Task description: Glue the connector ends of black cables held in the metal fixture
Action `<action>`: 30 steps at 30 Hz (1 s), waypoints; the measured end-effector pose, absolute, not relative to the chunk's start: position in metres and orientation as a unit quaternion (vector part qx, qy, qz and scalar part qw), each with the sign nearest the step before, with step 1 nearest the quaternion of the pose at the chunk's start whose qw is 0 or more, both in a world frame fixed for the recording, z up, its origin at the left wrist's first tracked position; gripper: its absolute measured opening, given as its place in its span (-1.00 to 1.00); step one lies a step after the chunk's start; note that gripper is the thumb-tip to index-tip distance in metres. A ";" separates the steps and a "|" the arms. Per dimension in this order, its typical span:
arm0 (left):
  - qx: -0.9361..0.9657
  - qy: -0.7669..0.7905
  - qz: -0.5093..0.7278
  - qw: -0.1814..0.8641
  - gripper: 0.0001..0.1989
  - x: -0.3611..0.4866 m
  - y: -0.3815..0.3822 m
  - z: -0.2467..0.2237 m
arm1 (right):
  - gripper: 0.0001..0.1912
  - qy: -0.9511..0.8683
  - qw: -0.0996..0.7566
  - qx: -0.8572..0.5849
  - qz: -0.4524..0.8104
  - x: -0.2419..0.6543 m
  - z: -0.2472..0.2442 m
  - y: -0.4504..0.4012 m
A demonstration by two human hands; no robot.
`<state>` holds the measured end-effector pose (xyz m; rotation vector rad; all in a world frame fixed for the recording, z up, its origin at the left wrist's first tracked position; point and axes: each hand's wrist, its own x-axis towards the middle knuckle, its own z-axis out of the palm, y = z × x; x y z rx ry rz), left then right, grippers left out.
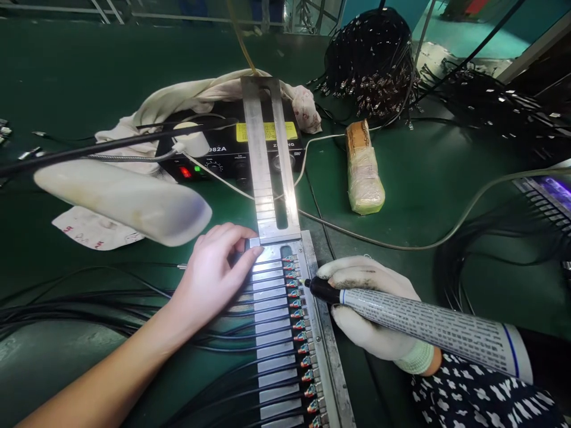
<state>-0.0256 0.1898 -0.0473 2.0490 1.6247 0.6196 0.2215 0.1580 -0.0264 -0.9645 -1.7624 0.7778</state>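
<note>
Green work surface (401,232) fills most of the frame. Metal fixture (332,368), lower centre, carries parallel black cables (276,343). Pen-shaped tool (428,324), lower right, is grasped in my gloved right hand (379,276). Control box (227,161) stands above centre. My bare left hand (214,273) touches the fixture's upper left end, fingers curled; whether they pinch anything, I cannot tell. Tool tip points just beside the coloured wire ends (295,304).

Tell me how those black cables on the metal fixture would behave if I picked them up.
The black cables would probably flop, since their loose lengths curve and bunch together. They might snag each other where they overlap. Their thin colored wires, exposed near the ends on the metal fixture, look fairly delicate.
</note>
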 end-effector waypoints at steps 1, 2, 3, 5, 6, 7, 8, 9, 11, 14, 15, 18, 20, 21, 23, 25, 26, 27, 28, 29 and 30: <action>0.743 0.589 0.223 0.226 -0.81 -0.026 0.190 -0.047 | -0.69 -0.719 0.474 -0.396 0.318 0.221 -0.026 0.158; 0.743 0.589 0.221 0.227 -0.80 -0.026 0.189 -0.046 | -0.69 -0.720 0.474 -0.395 0.317 0.221 -0.026 0.158; 0.743 0.590 0.220 0.227 -0.80 -0.026 0.189 -0.046 | -0.70 -0.721 0.474 -0.394 0.316 0.221 -0.026 0.158; 0.743 0.590 0.221 0.228 -0.80 -0.026 0.189 -0.045 | -0.70 -0.725 0.472 -0.392 0.313 0.221 -0.027 0.158; 0.743 0.589 0.222 0.228 -0.80 -0.026 0.189 -0.045 | -0.71 -0.726 0.471 -0.392 0.312 0.221 -0.027 0.158; 0.743 0.589 0.223 0.229 -0.80 -0.026 0.189 -0.045 | -0.71 -0.727 0.470 -0.393 0.311 0.221 -0.027 0.158; 0.742 0.588 0.224 0.229 -0.79 -0.026 0.189 -0.045 | -0.72 -0.727 0.468 -0.395 0.309 0.221 -0.028 0.158; 0.742 0.589 0.224 0.230 -0.79 -0.025 0.189 -0.045 | -0.72 -0.728 0.467 -0.396 0.307 0.221 -0.027 0.157; 0.740 0.590 0.225 0.231 -0.79 -0.025 0.189 -0.046 | -0.72 -0.733 0.467 -0.391 0.302 0.223 -0.026 0.156; 0.739 0.590 0.226 0.232 -0.78 -0.025 0.189 -0.046 | -0.69 -0.738 0.475 -0.380 0.293 0.228 -0.020 0.150; 0.740 0.590 0.227 0.232 -0.78 -0.025 0.189 -0.046 | -0.68 -0.735 0.481 -0.379 0.292 0.229 -0.019 0.148; 0.740 0.589 0.228 0.230 -0.78 -0.025 0.189 -0.046 | -0.65 -0.723 0.495 -0.384 0.293 0.231 -0.016 0.142; 0.739 0.591 0.229 0.229 -0.79 -0.025 0.190 -0.046 | -0.65 -0.724 0.486 -0.391 0.293 0.229 -0.018 0.141; 0.739 0.591 0.228 0.228 -0.79 -0.025 0.190 -0.046 | -0.66 -0.726 0.479 -0.396 0.294 0.227 -0.020 0.141; 0.739 0.592 0.227 0.228 -0.79 -0.025 0.190 -0.046 | -0.70 -0.726 0.472 -0.405 0.293 0.223 -0.024 0.143; 0.739 0.591 0.226 0.230 -0.79 -0.025 0.190 -0.045 | -0.72 -0.724 0.475 -0.407 0.291 0.221 -0.026 0.145; 0.739 0.591 0.226 0.230 -0.79 -0.025 0.189 -0.045 | -0.72 -0.725 0.477 -0.404 0.289 0.220 -0.027 0.146; 0.739 0.591 0.227 0.230 -0.79 -0.025 0.189 -0.045 | -0.72 -0.726 0.479 -0.402 0.288 0.220 -0.027 0.147; 0.739 0.591 0.228 0.230 -0.79 -0.025 0.189 -0.044 | -0.72 -0.728 0.479 -0.399 0.287 0.220 -0.027 0.147; 0.739 0.591 0.228 0.229 -0.79 -0.025 0.189 -0.044 | -0.71 -0.729 0.478 -0.396 0.287 0.220 -0.027 0.148; 0.739 0.591 0.228 0.229 -0.79 -0.025 0.189 -0.044 | -0.71 -0.730 0.477 -0.396 0.288 0.220 -0.027 0.148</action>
